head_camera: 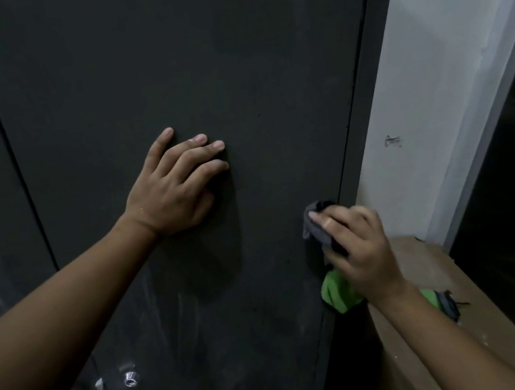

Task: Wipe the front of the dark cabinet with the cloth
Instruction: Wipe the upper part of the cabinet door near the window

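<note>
Matte charcoal panels made up the front of the tall dark cabinet (162, 58), which filled most of the head view. The person's left hand (172, 194) lay flat against the wide door, fingers straight and slightly spread, palm pressed to the surface and holding nothing. The right hand (361, 252), a little blurred, was curled round a bunched grey-and-green cloth (320, 232). Its fingers gripped the grey part against the door's right edge, just beside the narrow vertical seam there, and the green part hung out below the hand. Faint pale streaks showed on the lower half of the door, with a small pale smudge near its top right corner. A small round silver metal lock (130, 379) sat low on the left. A white painted wall (433, 85) stood to the right of the cabinet, with a brown flat surface (427, 269) at its foot.
</note>
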Motion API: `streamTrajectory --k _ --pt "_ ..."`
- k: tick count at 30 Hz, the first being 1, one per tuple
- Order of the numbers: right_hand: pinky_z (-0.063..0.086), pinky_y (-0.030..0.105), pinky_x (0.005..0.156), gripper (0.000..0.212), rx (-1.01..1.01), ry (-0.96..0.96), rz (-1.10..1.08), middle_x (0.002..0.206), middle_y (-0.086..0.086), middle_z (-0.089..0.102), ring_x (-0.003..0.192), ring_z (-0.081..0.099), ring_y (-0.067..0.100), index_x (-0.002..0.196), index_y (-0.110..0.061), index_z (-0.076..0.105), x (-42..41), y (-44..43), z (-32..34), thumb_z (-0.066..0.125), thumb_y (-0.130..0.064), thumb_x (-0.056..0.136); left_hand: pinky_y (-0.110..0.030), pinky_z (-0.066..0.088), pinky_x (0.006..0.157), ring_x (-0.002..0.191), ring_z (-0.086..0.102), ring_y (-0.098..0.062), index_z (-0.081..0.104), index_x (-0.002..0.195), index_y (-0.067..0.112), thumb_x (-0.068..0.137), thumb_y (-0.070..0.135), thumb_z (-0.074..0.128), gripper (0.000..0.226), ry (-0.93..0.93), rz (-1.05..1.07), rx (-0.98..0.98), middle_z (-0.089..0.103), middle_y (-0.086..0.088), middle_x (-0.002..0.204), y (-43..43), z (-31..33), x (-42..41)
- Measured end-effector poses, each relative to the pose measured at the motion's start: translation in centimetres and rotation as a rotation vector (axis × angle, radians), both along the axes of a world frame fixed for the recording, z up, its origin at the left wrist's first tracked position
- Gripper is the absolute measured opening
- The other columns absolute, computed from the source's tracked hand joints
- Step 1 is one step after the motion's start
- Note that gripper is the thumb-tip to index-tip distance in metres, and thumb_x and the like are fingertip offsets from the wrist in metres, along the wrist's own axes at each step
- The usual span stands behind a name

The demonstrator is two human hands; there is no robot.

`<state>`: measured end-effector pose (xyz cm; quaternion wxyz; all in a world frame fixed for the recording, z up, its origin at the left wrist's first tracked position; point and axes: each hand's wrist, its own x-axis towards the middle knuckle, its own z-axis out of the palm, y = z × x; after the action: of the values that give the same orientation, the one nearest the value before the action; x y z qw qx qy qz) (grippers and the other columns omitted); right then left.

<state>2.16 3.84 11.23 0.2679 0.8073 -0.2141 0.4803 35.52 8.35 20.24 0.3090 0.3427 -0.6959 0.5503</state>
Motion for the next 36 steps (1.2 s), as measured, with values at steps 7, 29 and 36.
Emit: streamTrajectory --k 7,29,36 --pt "0.053 0.04 0.081 0.023 -0.05 0.349 0.144 0.123 0.0 0.067 0.096 0.062 0.028 0.122 -0.017 0.071 4.2 0.8 -2.8 0.062 -0.017 0.101 -0.058 0.031 0.114 0.131 0.048 -0.03 0.059 0.125 0.015 0.088 0.022 0.06 0.037 0.001 -0.002 -0.006 0.059 -0.009 0.138 0.0 -0.1 0.1" --pt "0.054 0.038 0.083 0.022 -0.05 0.427 0.207 0.122 -0.003 0.069 0.101 0.062 0.025 0.117 -0.02 0.073 7.5 0.7 -6.0 0.069 -0.018 0.096 -0.051 0.016 0.123 0.144 0.034 -0.029 0.052 0.135 0.015 0.094 0.022 0.053 0.042 -0.048 -0.03 0.228 0.044 -0.012 0.152 1.7 -0.3 2.4" --pt "0.052 0.042 0.084 0.026 0.042 -0.003 0.163 0.123 0.001 0.069 0.093 0.06 0.032 0.122 -0.012 0.073 14.3 2.8 0.3 0.055 -0.02 0.104 -0.058 0.024 0.118 0.141 0.039 -0.031 0.048 0.144 0.015 0.094 0.023 0.048 0.05 0.03 0.098 0.124 0.042 -0.012 0.154 4.5 1.7 12.2"
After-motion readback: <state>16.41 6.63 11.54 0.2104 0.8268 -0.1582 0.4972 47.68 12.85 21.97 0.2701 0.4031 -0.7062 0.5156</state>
